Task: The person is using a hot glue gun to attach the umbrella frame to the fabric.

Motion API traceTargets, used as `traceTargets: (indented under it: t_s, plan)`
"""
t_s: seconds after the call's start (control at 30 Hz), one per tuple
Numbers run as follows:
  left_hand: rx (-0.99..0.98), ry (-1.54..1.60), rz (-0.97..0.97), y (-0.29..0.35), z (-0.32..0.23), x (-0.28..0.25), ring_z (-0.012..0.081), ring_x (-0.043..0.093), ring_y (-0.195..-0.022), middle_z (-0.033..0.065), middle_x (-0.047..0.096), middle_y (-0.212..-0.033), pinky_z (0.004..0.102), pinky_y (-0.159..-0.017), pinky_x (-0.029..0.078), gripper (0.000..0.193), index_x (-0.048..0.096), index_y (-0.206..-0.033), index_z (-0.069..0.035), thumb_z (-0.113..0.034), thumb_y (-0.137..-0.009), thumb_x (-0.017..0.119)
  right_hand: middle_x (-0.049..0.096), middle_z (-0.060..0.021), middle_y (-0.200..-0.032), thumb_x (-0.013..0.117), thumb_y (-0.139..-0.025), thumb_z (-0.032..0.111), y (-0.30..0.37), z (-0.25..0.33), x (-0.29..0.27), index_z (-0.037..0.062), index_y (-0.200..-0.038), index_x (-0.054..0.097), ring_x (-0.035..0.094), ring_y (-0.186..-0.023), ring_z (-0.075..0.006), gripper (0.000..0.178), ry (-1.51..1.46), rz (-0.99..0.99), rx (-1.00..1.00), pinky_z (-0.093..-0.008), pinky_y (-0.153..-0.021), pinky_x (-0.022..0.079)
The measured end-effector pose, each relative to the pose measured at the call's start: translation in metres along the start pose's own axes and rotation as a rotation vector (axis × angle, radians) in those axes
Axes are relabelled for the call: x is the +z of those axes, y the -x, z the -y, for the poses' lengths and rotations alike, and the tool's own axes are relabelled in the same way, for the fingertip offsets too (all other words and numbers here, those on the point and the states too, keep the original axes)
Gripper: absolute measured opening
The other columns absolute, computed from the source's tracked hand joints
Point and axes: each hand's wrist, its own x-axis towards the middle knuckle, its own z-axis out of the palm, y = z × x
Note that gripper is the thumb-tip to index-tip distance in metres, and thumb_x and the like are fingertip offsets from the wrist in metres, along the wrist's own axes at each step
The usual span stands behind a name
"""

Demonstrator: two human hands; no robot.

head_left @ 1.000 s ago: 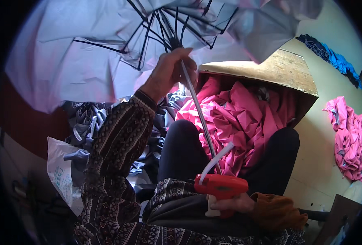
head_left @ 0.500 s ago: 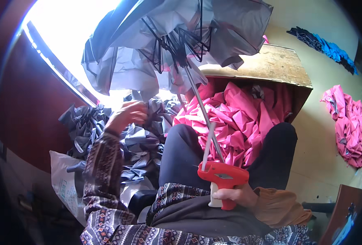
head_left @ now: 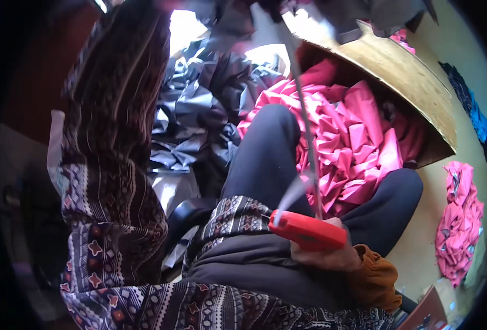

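My right hand, low in front of my lap, is closed round a red tagging gun. A white strip, blurred, stands up from the gun's left end. A thin grey umbrella shaft rises just behind the gun between my knees. At the top, the umbrella's dark canopy is partly cut off and smeared by motion. My left arm, in a patterned sleeve, stretches up past the top edge; its hand is out of the picture.
Bright pink cloth spills from a cardboard box beyond my knees. Dark grey cloth is heaped to its left. On the floor at right lie a pink bundle and a blue and black bundle.
My left hand has gone from the grey cloth up out of view. The umbrella canopy now sits higher, mostly cut off. The tagging gun has turned and the view has shifted.
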Motion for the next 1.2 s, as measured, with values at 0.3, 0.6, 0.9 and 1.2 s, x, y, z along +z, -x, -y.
traceTargets:
  t_s: [0.3, 0.6, 0.9, 1.2]
  plan:
    - [0.066, -0.028, 0.25, 0.048, -0.013, 0.061, 0.0178, 0.058, -0.088, 0.0081, 0.058, -0.098, 0.0326, -0.074, 0.049, 0.035, 0.054, -0.109, -0.006, -0.021, -0.079, 0.064, 0.054, -0.0015, -0.071, 0.066, -0.078, 0.015, -0.011, 0.013, -0.01, 0.0059, -0.095, 0.055, 0.057, -0.06, -0.0147, 0.022, 0.004, -0.136, 0.034, -0.0268, -0.056, 0.046]
    - [0.07, 0.031, 0.479, 0.053, -0.028, 0.062, 0.0176, 0.059, -0.085, 0.0086, 0.059, -0.095, 0.0319, -0.072, 0.049, 0.033, 0.054, -0.107, -0.004, -0.018, -0.079, 0.063, 0.054, -0.0149, -0.112, 0.058, -0.066, 0.003, -0.006, -0.007, -0.028, -0.0055, -0.125, 0.042, 0.057, -0.096, -0.0222, 0.062, -0.18, -0.827, 0.18, -0.0339, -0.085, 0.047]
    - [0.058, 0.176, 0.752, 0.033, -0.054, 0.038, 0.0174, 0.06, -0.082, 0.0091, 0.06, -0.091, 0.0313, -0.071, 0.05, 0.03, 0.055, -0.105, -0.003, -0.015, -0.079, 0.063, 0.057, -0.0115, -0.103, 0.06, -0.067, 0.005, -0.009, -0.014, -0.028, -0.0044, -0.113, 0.052, 0.058, -0.091, -0.0209, 0.048, -0.209, -0.815, 0.22, -0.0322, -0.081, 0.048]
    - [0.279, -0.47, -0.289, 0.082, 0.149, -0.003, 0.0353, 0.06, -0.077, 0.0174, 0.059, -0.084, 0.0389, -0.068, 0.047, 0.038, 0.052, -0.097, -0.004, -0.015, -0.066, 0.071, 0.055, -0.0091, -0.102, 0.055, -0.07, 0.009, -0.017, -0.006, -0.017, -0.0031, -0.107, 0.053, 0.055, -0.09, -0.0177, 0.039, -0.223, -0.764, 0.314, -0.0291, -0.08, 0.045]
